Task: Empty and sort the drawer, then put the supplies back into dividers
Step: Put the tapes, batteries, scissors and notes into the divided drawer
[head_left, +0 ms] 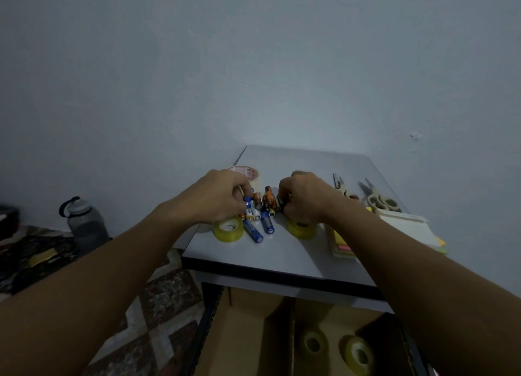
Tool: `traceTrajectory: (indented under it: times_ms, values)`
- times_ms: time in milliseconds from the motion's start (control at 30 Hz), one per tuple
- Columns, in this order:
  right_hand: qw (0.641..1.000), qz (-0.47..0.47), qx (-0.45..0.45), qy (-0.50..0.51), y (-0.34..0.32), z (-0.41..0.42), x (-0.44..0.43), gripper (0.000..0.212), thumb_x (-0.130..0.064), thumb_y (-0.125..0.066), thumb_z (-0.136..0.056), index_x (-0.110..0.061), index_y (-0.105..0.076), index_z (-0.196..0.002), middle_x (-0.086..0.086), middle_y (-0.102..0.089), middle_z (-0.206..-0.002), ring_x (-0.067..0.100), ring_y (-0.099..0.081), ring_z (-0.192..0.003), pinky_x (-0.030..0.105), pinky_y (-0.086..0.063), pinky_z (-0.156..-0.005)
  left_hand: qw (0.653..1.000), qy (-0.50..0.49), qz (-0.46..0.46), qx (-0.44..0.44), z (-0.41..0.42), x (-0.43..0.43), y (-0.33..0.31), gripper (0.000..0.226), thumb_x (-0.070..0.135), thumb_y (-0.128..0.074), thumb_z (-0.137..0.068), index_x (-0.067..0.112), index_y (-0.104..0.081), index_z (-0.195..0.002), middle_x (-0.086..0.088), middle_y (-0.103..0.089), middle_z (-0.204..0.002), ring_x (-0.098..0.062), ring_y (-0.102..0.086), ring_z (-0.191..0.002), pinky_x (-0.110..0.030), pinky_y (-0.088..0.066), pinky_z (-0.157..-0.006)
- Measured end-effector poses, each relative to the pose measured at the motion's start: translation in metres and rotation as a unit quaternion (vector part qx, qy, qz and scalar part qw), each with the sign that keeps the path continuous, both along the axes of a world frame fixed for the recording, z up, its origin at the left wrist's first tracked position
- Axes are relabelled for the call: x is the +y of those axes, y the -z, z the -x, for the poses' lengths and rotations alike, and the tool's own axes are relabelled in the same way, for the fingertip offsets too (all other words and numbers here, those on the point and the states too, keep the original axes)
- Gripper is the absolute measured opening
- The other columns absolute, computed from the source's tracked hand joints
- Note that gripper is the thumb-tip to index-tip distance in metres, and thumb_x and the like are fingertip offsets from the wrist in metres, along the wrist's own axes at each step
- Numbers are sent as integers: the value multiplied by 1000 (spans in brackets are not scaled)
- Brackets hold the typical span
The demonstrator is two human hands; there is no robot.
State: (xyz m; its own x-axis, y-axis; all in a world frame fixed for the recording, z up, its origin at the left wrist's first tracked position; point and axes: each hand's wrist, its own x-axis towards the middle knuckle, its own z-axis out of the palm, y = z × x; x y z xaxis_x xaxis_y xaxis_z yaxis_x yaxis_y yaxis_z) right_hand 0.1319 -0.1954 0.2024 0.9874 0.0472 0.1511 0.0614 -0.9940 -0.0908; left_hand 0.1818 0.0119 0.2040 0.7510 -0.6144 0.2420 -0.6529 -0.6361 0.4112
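Observation:
A heap of batteries (263, 209), blue, orange and black, lies in the middle of the small white table (284, 251). My left hand (222, 196) curls its fingers round batteries at the heap's left side. My right hand (303, 196) grips dark batteries at the heap's right side. Two yellowish clear tape rolls (229, 229) (301, 229) sit just in front of my hands. Below the table's front edge the open drawer (253, 333) shows cardboard dividers, with two more tape rolls (313, 344) (359, 354) in its right compartments.
A wider tape roll (248, 172) stands behind my left hand. Two pairs of scissors (342, 186) (380, 199) lie at the table's right, with a stack of sticky notes and paper (394, 231) in front of them. A grey water bottle (84, 220) stands on the floor at left.

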Motion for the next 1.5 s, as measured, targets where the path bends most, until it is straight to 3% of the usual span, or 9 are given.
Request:
traceTrajectory:
  times_ms: [267, 533, 767, 867, 967, 1067, 1167, 1333, 1500]
  values:
    - [999, -47, -4, 3, 1, 0, -6, 23, -17, -67, -86, -18, -68, -109, 4, -65, -108, 17, -59, -92, 23, -48, -70, 997, 69, 14, 1, 24, -1, 9, 22, 10, -62, -88, 21, -74, -102, 13, -63, -85, -9, -60, -77, -23, -54, -68]
    - [999, -35, 15, -9, -2, -2, -8, 27, -18, -70, -86, -19, -69, -113, 3, -65, -114, 16, -59, -98, 23, -48, -77, 994, 100, -29, -39, 27, -1, 16, 18, 19, -68, -91, 27, -73, -106, 13, -58, -93, -1, -54, -79, -6, -37, -62]
    - [999, -39, 13, -16, 0, -5, -11, 26, -20, -70, -86, -20, -70, -112, 3, -67, -113, 18, -62, -101, 23, -50, -78, 991, 126, -44, -12, 23, 6, 18, 23, 23, -66, -93, 33, -73, -113, 12, -66, -108, -4, -60, -97, -6, -39, -74]
    - [999, -42, 6, -24, 2, -5, -13, 25, -22, -70, -87, -19, -71, -112, 3, -68, -112, 18, -63, -100, 25, -52, -81, 988, 142, -53, -12, 23, 8, 15, 26, 19, -66, -92, 33, -73, -113, 22, -62, -102, 5, -58, -92, 0, -36, -74]
    - [999, -39, 4, -30, 2, -5, -15, 24, -22, -70, -87, -20, -70, -111, 3, -69, -112, 18, -64, -99, 23, -49, -79, 985, 153, -79, -18, 22, 7, 13, 34, 12, -65, -90, 32, -72, -117, 19, -66, -107, 11, -54, -88, 4, -33, -74]
    - [999, -36, 9, -36, 2, -6, -15, 24, -20, -69, -87, -20, -71, -111, 3, -69, -112, 18, -64, -99, 22, -48, -79, 980, 167, -102, -26, 20, 6, 13, 36, 16, -67, -90, 33, -69, -122, 16, -67, -117, 6, -54, -95, -1, -36, -79]
    - [999, -36, 6, -40, 2, -6, -16, 23, -20, -68, -89, -20, -71, -111, 2, -70, -112, 17, -64, -98, 22, -48, -79, 977, 179, -109, -43, 19, 5, 15, 37, 18, -69, -90, 34, -68, -123, 15, -66, -121, 0, -54, -102, -18, -45, -89]
    - [999, -30, 4, -44, 4, -7, -18, 21, -20, -68, -88, -21, -70, -109, 1, -70, -109, 16, -64, -96, 21, -47, -77, 974, 188, -98, -74, 18, 3, 18, 30, 24, -69, -92, 35, -68, -119, 21, -60, -106, 2, -47, -94, -23, -45, -84]
    - [999, -12, -3, -46, 2, -8, -18, 22, -19, -69, -87, -21, -71, -109, 1, -70, -107, 16, -64, -96, 25, -52, -81, 972, 200, -92, -86, 14, 4, 21, 26, 28, -67, -92, 36, -66, -117, 17, -64, -111, -3, -51, -100, -35, -50, -87]
